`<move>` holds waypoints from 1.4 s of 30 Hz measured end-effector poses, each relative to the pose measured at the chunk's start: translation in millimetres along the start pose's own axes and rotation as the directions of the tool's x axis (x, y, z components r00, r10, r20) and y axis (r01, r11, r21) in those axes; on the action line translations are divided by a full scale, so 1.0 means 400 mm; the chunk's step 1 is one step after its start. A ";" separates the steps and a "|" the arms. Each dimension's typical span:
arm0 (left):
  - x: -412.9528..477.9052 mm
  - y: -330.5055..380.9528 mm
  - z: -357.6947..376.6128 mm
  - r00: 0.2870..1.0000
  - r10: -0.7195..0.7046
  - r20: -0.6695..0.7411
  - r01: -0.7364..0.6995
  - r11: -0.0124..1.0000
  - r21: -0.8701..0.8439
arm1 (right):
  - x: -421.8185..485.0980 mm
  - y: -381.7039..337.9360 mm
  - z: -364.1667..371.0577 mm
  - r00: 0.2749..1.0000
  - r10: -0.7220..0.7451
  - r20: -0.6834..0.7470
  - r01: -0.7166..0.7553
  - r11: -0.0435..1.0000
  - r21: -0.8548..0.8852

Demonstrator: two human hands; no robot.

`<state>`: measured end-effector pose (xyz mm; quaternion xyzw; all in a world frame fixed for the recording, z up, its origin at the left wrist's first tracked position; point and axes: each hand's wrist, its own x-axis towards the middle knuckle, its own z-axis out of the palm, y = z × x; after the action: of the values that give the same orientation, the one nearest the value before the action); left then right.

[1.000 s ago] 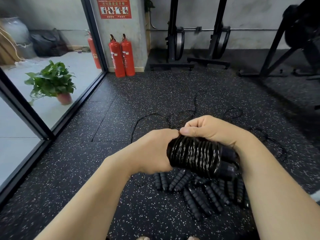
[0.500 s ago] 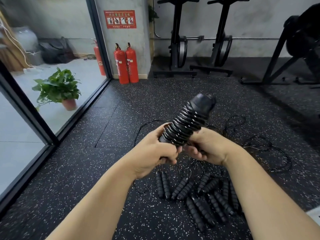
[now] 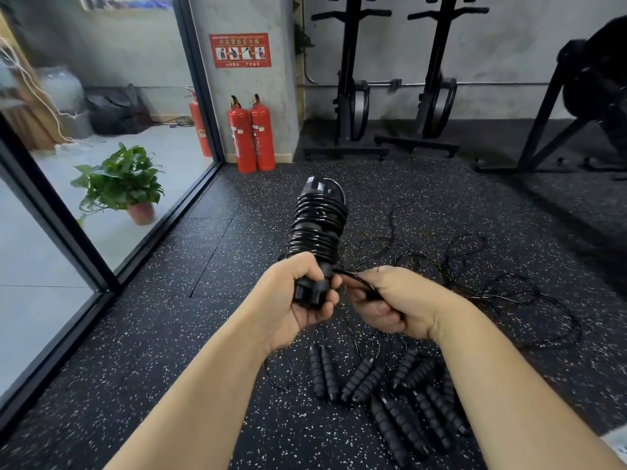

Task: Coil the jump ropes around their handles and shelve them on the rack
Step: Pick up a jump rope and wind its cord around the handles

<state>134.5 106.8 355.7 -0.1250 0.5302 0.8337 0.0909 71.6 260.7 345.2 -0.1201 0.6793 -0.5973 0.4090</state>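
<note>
A pair of black jump rope handles wrapped in coils of black rope (image 3: pixel 317 228) stands nearly upright in front of me. My left hand (image 3: pixel 298 300) grips the bundle at its lower end. My right hand (image 3: pixel 390 301) is closed on the loose rope end (image 3: pixel 356 279) just beside the bundle's base. Below my hands, several more black ribbed handles (image 3: pixel 390 391) lie in a row on the speckled rubber floor (image 3: pixel 169 334). Thin black ropes (image 3: pixel 492 276) trail loose across the floor to the right.
Two red fire extinguishers (image 3: pixel 251 137) stand by a grey pillar ahead. A glass wall with a dark frame (image 3: pixel 84 252) runs along the left, a potted plant (image 3: pixel 124 184) behind it. Black exercise machines (image 3: pixel 390 96) line the back wall. No rack can be identified.
The coiled bundle swung from lying sideways between both hands to standing upright. My left hand shifted to its base, and my right hand dropped from the coils to the loose rope end.
</note>
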 end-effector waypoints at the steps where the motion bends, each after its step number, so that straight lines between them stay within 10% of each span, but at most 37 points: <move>1: 0.001 -0.002 -0.003 0.999 0.025 -0.030 -0.024 0.998 0.058 | 0.000 -0.002 0.003 1.000 0.005 -0.011 -0.005 1.000 -0.015; 9: 0.005 -0.010 -0.004 0.965 0.211 -0.155 -0.179 0.963 0.200 | -0.015 -0.012 0.020 0.991 -0.008 -0.132 -0.018 0.981 -0.192; 15: -0.001 -0.001 0.006 0.975 0.158 -0.154 -0.142 0.984 0.109 | -0.038 -0.020 0.022 0.927 -0.250 -0.278 0.250 0.968 -0.035; 24: -0.009 0.012 0.007 0.975 0.111 -0.191 -0.109 0.994 0.020 | -0.055 0.008 0.022 0.773 -0.602 -0.199 0.226 0.556 -0.800; 34: -0.008 0.014 0.000 0.978 0.177 -0.113 -0.172 0.983 0.057 | -0.057 -0.007 0.026 0.844 -0.389 -0.371 0.287 0.910 -0.300; 42: -0.004 0.007 0.001 0.971 0.229 -0.074 -0.213 0.960 0.181 | -0.073 -0.013 0.055 0.769 -0.444 -0.460 0.402 0.895 -0.191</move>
<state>135.0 106.0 358.6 -0.0957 0.6143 0.7831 -0.0176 103.8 262.9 363.2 -0.1305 0.7397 -0.6562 0.0721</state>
